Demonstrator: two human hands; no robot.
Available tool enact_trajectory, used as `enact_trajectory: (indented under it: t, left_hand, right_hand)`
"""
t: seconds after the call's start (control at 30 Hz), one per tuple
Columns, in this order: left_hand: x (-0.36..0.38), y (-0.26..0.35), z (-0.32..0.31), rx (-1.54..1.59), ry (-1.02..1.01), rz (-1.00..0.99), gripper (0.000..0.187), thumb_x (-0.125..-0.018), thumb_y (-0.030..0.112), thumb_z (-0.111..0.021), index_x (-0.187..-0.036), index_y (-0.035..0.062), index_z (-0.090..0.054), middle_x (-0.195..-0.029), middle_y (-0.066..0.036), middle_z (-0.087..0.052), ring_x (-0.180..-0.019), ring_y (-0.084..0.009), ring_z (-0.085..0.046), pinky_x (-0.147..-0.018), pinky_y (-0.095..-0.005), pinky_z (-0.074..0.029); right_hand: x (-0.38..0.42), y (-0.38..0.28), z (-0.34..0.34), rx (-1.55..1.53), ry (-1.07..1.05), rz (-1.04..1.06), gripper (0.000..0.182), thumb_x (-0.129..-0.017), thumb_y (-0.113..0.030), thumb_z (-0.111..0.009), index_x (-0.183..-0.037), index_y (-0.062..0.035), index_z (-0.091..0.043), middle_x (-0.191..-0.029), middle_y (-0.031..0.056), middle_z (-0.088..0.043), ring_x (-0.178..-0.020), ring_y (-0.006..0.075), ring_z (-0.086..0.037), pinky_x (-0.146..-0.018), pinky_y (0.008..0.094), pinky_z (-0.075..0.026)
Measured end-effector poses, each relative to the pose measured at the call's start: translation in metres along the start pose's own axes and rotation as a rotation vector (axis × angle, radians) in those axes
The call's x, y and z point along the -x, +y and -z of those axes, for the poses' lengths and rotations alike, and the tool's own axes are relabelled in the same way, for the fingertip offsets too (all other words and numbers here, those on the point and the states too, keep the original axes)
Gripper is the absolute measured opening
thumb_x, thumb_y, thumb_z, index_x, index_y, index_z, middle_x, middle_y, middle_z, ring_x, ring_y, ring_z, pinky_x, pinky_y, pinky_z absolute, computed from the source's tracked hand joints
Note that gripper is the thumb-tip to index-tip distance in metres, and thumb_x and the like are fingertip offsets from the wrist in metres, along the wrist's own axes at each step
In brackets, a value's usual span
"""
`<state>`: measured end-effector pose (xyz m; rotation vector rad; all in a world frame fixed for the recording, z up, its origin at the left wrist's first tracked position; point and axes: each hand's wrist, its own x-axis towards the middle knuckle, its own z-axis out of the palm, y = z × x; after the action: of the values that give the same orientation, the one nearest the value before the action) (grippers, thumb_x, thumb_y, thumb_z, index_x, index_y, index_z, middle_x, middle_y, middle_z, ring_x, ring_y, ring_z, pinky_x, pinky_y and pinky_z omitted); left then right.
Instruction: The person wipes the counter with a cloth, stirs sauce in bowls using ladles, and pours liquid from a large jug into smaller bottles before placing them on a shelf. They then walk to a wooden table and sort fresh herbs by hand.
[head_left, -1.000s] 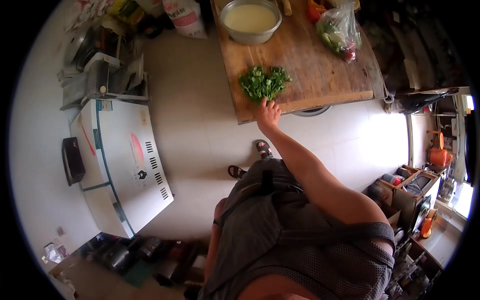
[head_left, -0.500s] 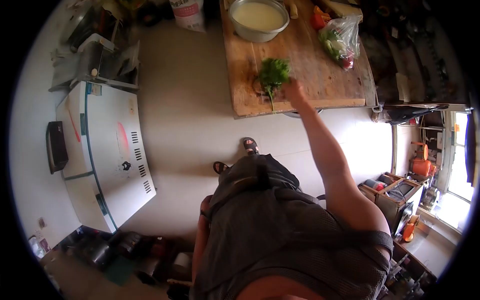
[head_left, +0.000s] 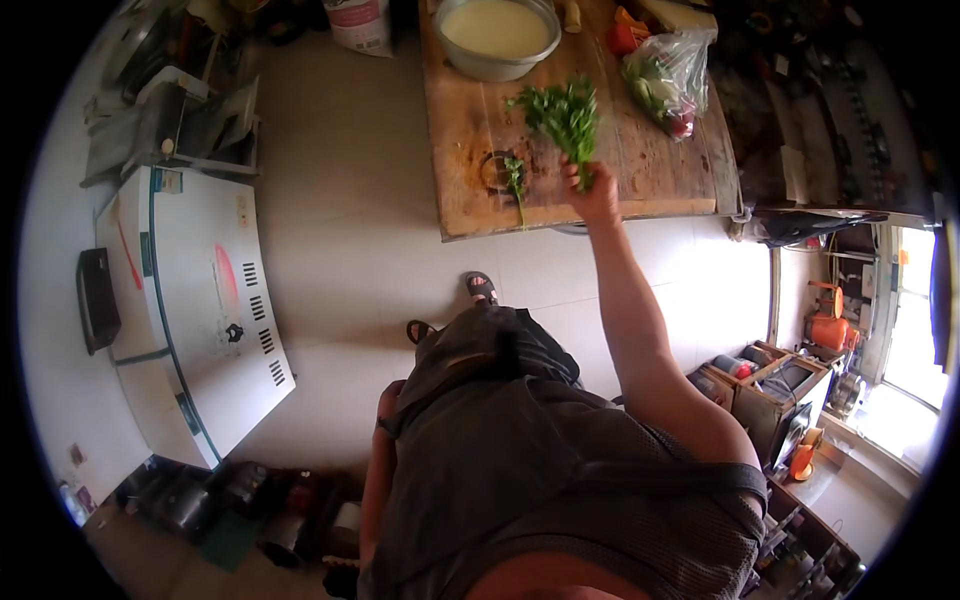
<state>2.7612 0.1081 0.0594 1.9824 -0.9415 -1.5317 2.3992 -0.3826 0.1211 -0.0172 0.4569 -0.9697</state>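
My right hand point(head_left: 597, 195) is closed round the stems of a bunch of leafy green herbs point(head_left: 563, 115), held over the wooden table point(head_left: 660, 185) with the leaves pointing away from me. A single herb sprig point(head_left: 515, 178) lies on the tabletop to its left, across a dark ring mark. Farther back stands a metal basin point(head_left: 497, 68) of pale, milky liquid. To the right of the herbs lies a clear plastic bag point(head_left: 680, 70) with green and red vegetables. My left hand point(head_left: 391, 398) hangs at my side by my hip; its fingers are hidden.
Orange-red pieces point(head_left: 627, 35) lie behind the bag. A white and pink sack point(head_left: 360, 25) stands on the floor left of the table. A white fridge-like cabinet point(head_left: 215, 310) is on the left. Wooden crates point(head_left: 765, 385) and a bright window are on the right.
My right hand has lifted the herb bunch from the table's near left part, moving it up and right. One sprig stays behind on the wood. My left arm still hangs down.
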Motion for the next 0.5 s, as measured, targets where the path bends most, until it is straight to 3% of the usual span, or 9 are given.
enact_trajectory:
  t: [0.07, 0.13, 0.23, 0.27, 0.33, 0.37, 0.4, 0.47, 0.5]
  left_hand:
    - [0.000, -0.001, 0.001, -0.047, 0.001, 0.005, 0.041, -0.086, 0.028, -0.064, -0.113, -0.0036, -0.064, -0.109, -0.020, -0.067, -0.104, -0.0290, -0.064, -0.091, -0.0364, -0.049]
    - [-0.001, -0.006, 0.003, -0.125, -0.015, 0.023, 0.042, -0.086, 0.028, -0.063, -0.114, -0.0033, -0.064, -0.109, -0.021, -0.067, -0.104, -0.0297, -0.064, -0.091, -0.0366, -0.048]
    - [0.004, -0.008, 0.003, -0.049, -0.002, 0.026, 0.039, -0.088, 0.026, -0.062, -0.115, -0.0027, -0.063, -0.109, -0.021, -0.067, -0.104, -0.0301, -0.064, -0.090, -0.0368, -0.049]
    - [0.000, -0.023, 0.001, -0.061, -0.013, 0.025, 0.039, -0.088, 0.026, -0.062, -0.115, -0.0027, -0.063, -0.109, -0.021, -0.067, -0.104, -0.0301, -0.064, -0.090, -0.0368, -0.049]
    - [-0.013, -0.056, -0.007, -0.062, -0.035, -0.069, 0.036, -0.089, 0.022, -0.060, -0.116, -0.0022, -0.062, -0.110, -0.020, -0.066, -0.103, -0.0305, -0.063, -0.088, -0.0371, -0.049]
    - [-0.014, -0.057, -0.007, -0.069, -0.039, -0.069, 0.036, -0.089, 0.022, -0.060, -0.116, -0.0022, -0.062, -0.110, -0.020, -0.066, -0.103, -0.0305, -0.063, -0.088, -0.0371, -0.049]
    - [-0.017, -0.058, -0.009, -0.055, -0.036, -0.100, 0.035, -0.089, 0.021, -0.059, -0.115, -0.0021, -0.062, -0.109, -0.020, -0.066, -0.102, -0.0306, -0.063, -0.088, -0.0369, -0.049]
    - [-0.019, -0.036, -0.011, -0.044, -0.036, -0.129, 0.033, -0.090, 0.019, -0.058, -0.114, -0.0019, -0.062, -0.109, -0.019, -0.066, -0.102, -0.0308, -0.063, -0.088, -0.0366, -0.049]
    - [-0.019, -0.020, -0.010, -0.064, -0.053, -0.119, 0.033, -0.090, 0.020, -0.058, -0.114, -0.0020, -0.062, -0.109, -0.020, -0.066, -0.101, -0.0311, -0.063, -0.088, -0.0364, -0.049]
  right_hand:
    - [-0.004, 0.021, 0.030, 0.164, 0.474, 0.093, 0.035, -0.093, -0.024, -0.049, -0.113, 0.0049, -0.054, -0.102, 0.0172, -0.060, -0.083, 0.0247, -0.061, -0.069, 0.0385, -0.058]
    - [0.012, 0.025, 0.032, 0.602, 0.648, 0.023, 0.042, -0.094, -0.034, -0.057, -0.110, 0.0044, -0.054, -0.099, 0.0150, -0.061, -0.076, 0.0273, -0.064, -0.063, 0.0417, -0.059]
    - [0.012, 0.024, 0.041, 0.951, 0.653, 0.015, 0.056, -0.086, -0.045, -0.068, -0.109, 0.0040, -0.054, -0.090, 0.0137, -0.062, -0.068, 0.0243, -0.065, -0.054, 0.0361, -0.059]
    - [0.013, 0.027, 0.043, 0.938, 0.663, 0.021, 0.056, -0.086, -0.045, -0.068, -0.109, 0.0040, -0.054, -0.090, 0.0137, -0.062, -0.068, 0.0243, -0.065, -0.054, 0.0361, -0.059]
    - [0.010, 0.033, 0.044, 1.459, 0.874, 0.146, 0.063, -0.080, -0.047, -0.075, -0.110, 0.0037, -0.054, -0.088, 0.0137, -0.061, -0.061, 0.0209, -0.064, -0.044, 0.0291, -0.054]
    - [0.010, 0.026, 0.046, 1.618, 0.873, -0.048, 0.066, -0.076, -0.049, -0.076, -0.110, 0.0045, -0.055, -0.101, 0.0183, -0.060, -0.076, 0.0271, -0.066, -0.059, 0.0361, -0.057]
    - [0.010, 0.026, 0.048, 1.612, 0.877, -0.047, 0.066, -0.076, -0.049, -0.076, -0.110, 0.0045, -0.055, -0.101, 0.0183, -0.060, -0.076, 0.0271, -0.066, -0.059, 0.0361, -0.057]
    - [0.011, 0.034, 0.042, 2.146, 0.963, 0.117, 0.064, -0.076, -0.046, -0.075, -0.109, 0.0045, -0.055, -0.111, 0.0219, -0.058, -0.098, 0.0343, -0.063, -0.079, 0.0431, -0.053]
    - [0.014, 0.035, 0.032, 2.100, 0.980, 0.059, 0.062, -0.077, -0.046, -0.074, -0.112, 0.0013, -0.056, -0.113, 0.0238, -0.057, -0.114, 0.0379, -0.054, -0.095, 0.0461, -0.045]
